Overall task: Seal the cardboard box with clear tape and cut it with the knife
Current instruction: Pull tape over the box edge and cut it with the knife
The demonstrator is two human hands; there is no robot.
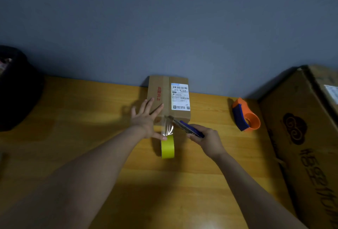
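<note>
A small cardboard box [165, 89] with a white shipping label and red print stands on the wooden table against the wall. My left hand [146, 119] lies flat on its near left corner, fingers spread, thumb touching the tape roll. A yellowish roll of clear tape [167, 147] stands on edge just in front of the box, with a stretch of clear tape [168, 128] running from it up to the box's near edge. My right hand [206, 139] grips a blue-handled knife [190, 128], whose metal blade tip meets the tape strip at the box's edge.
An orange and blue tape dispenser [246, 117] lies to the right on the table [91, 119]. A large cardboard box [301, 137] fills the right side. A dark round container [16, 89] stands at the far left. The grey wall rises right behind the small box.
</note>
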